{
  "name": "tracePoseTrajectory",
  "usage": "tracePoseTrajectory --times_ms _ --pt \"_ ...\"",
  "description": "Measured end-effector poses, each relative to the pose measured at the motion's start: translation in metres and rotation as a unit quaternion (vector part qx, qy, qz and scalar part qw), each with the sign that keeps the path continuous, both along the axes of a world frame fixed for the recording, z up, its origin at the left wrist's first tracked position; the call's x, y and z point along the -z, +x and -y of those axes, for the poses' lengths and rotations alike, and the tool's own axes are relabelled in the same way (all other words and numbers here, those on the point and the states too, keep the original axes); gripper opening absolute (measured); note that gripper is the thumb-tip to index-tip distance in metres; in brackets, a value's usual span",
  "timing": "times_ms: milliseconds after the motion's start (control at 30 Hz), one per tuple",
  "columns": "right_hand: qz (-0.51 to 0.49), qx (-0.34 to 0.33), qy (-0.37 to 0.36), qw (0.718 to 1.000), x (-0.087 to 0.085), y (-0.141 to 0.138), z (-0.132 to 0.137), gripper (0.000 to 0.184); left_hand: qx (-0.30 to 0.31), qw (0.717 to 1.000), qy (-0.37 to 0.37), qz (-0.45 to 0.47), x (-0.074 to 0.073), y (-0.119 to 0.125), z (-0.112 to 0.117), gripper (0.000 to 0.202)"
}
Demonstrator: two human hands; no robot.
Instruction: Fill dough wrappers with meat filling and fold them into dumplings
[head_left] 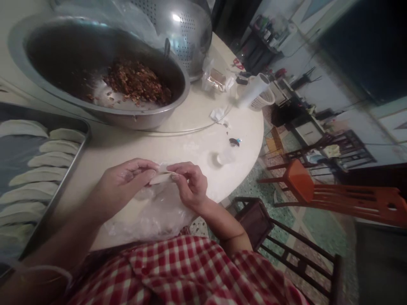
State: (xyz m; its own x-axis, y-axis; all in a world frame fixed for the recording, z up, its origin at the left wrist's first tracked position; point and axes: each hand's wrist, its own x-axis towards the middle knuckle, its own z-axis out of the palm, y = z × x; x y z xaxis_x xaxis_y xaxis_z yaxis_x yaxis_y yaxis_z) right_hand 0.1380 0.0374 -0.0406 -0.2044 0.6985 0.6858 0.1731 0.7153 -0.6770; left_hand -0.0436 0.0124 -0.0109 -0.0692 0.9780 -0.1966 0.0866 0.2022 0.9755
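Observation:
Both hands meet over the near edge of the round table and pinch a pale folded dumpling (161,176) between them. My left hand (127,180) grips its left end with thumb and fingers closed. My right hand (190,182) pinches the right end. Under the hands lies a clear plastic bag (152,218). A large metal bowl (95,108) holding brown minced filling (135,82) stands behind them. At the left, a metal tray (71,163) carries several finished folded dumplings (47,159).
A perforated metal colander (187,29) stands behind the bowl. A white cup (252,89), a small basket (264,99), scraps of paper and a clear small container (225,156) lie on the table's right side. Wooden chairs (318,190) stand on the floor to the right.

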Motion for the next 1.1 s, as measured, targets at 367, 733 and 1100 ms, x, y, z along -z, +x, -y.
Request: tracePoseTrajectory --times_ms 367,733,1100 --pt "-0.020 -0.018 0.061 0.998 0.001 -0.001 -0.001 0.020 0.084 0.996 -0.011 0.027 0.014 -0.008 -0.004 0.026" --pt "-0.034 -0.015 -0.006 0.999 0.007 -0.001 0.001 0.016 0.092 0.990 -0.054 0.087 0.014 -0.003 -0.006 0.018" --pt "-0.034 -0.051 -0.252 0.966 0.004 -0.001 0.004 0.016 0.060 0.994 -0.031 0.091 0.014 -0.001 -0.005 0.021"
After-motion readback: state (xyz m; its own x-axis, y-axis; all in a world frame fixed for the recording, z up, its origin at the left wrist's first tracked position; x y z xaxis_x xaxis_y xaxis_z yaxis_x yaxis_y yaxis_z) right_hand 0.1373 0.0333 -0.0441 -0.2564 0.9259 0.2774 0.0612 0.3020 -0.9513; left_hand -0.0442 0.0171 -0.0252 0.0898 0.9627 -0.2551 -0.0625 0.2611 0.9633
